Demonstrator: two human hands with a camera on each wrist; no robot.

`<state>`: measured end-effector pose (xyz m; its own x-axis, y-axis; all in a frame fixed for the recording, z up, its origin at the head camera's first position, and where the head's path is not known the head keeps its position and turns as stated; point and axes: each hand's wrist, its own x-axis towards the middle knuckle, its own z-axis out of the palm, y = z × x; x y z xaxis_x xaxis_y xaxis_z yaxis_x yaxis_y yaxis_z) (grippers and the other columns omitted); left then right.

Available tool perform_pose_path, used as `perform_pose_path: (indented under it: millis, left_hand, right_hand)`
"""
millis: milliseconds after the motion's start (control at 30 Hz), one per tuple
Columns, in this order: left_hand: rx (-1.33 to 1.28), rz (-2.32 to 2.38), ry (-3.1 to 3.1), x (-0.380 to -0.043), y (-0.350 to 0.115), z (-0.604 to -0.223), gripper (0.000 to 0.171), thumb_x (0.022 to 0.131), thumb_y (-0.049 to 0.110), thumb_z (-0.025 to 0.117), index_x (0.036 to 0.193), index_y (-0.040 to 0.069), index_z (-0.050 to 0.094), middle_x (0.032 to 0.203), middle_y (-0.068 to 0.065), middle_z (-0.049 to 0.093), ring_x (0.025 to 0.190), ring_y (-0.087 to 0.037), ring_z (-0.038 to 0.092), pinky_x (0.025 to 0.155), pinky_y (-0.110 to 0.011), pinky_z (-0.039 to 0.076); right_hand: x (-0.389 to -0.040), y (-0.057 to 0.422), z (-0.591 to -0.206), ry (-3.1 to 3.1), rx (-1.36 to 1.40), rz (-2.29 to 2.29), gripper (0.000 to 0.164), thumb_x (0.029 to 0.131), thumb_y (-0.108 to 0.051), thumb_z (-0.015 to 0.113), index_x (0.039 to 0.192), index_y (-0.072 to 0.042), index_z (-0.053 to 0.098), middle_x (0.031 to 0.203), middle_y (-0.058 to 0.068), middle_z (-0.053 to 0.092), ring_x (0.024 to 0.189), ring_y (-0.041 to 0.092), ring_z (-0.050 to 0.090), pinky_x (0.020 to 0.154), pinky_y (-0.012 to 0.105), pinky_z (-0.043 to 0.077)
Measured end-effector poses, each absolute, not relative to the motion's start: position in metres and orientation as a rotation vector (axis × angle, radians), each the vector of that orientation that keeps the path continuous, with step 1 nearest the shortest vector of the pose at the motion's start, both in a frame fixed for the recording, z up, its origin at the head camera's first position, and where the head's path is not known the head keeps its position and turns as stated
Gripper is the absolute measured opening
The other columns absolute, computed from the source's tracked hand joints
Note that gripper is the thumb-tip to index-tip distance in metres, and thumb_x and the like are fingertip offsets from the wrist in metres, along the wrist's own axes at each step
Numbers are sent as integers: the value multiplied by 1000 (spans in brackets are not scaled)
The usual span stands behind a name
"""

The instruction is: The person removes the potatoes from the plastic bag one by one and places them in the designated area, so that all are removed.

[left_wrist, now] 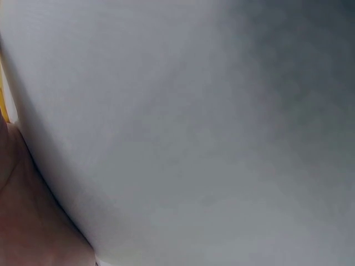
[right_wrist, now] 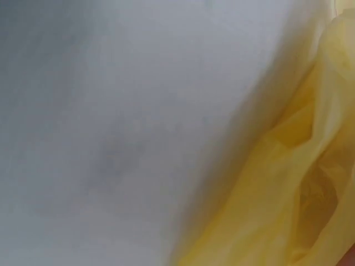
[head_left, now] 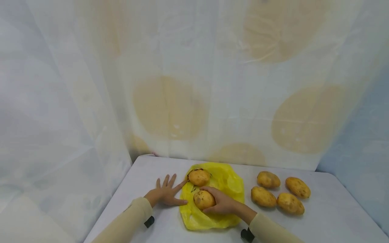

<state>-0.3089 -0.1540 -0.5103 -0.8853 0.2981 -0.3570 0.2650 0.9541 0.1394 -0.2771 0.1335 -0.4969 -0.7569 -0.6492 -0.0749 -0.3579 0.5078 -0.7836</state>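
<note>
A yellow plastic bag lies spread flat on the table, and its crumpled edge fills the right side of the right wrist view. On it are two potatoes: one potato near the far left edge and a nearer potato. My right hand grips the nearer potato, thumb on the near side and fingers on the far side. With fingers spread straight, my left hand rests on the table, its thumb and index finger reaching the bag's left edge. The left wrist view shows only part of that hand.
Several potatoes sit in a group to the right of the bag, among them a potato at the back and a potato nearer. The white table meets a hanging curtain with beige circles at its far edge.
</note>
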Motion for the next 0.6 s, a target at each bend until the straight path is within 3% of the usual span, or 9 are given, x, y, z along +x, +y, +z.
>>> perform_pose_path:
  millis: [600]
  left_hand:
    - [396,116,2720,-306,-150,-507,99,75,91,42,157,42,16,167,-13,-2,152,-43,-3,114,-72,-4]
  right_hand:
    - [-267,143,-493,2343,-797,-1119,78,84,-33,79,150,-18,39,146,6,49,127,27,51,105,55,42]
